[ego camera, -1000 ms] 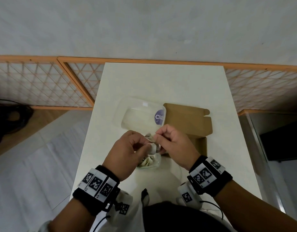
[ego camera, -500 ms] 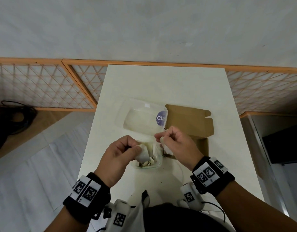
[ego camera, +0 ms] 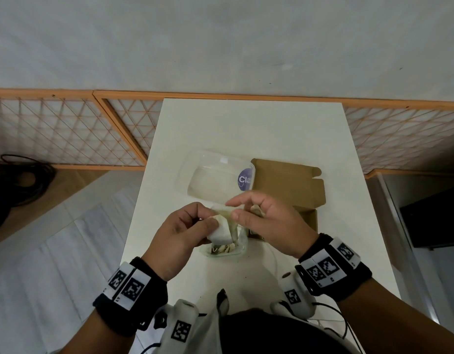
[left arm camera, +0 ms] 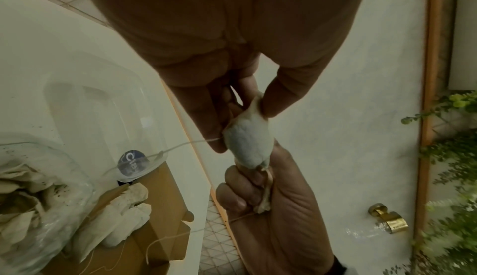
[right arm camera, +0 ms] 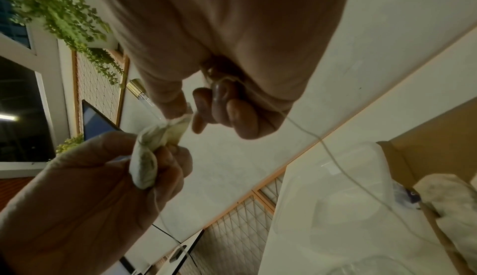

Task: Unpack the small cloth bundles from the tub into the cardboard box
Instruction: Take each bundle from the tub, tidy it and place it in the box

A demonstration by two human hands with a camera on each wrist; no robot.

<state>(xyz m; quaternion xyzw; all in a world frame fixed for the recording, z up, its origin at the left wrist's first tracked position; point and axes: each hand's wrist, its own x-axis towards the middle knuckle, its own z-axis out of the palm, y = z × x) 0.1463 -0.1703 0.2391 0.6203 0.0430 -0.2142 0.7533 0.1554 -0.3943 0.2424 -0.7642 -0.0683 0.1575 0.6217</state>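
Observation:
A small white cloth bundle [ego camera: 220,232] hangs above the clear plastic tub [ego camera: 242,247], which holds several more bundles. My left hand [ego camera: 208,221] grips the bundle's body between thumb and fingers. My right hand [ego camera: 233,209] pinches its twisted end with thumb and forefinger. The left wrist view shows the bundle [left arm camera: 249,142] stretched between both hands, with a thin thread [left arm camera: 185,144] trailing off it. In the right wrist view the thread [right arm camera: 333,157] runs out of my curled right fingers. To the right lies the open cardboard box [ego camera: 309,221], with unwrapped cloths [left arm camera: 121,218] in it.
The tub's clear lid [ego camera: 213,182], with a purple sticker, lies on the white table [ego camera: 246,129] just beyond the tub. The box flap [ego camera: 289,185] lies flat behind my right hand. An orange lattice fence [ego camera: 67,134] borders the table's far side.
Half a second ago my hands were apart, the left holding the bundle alone. My right hand has come back to the left and now pinches the bundle's end.

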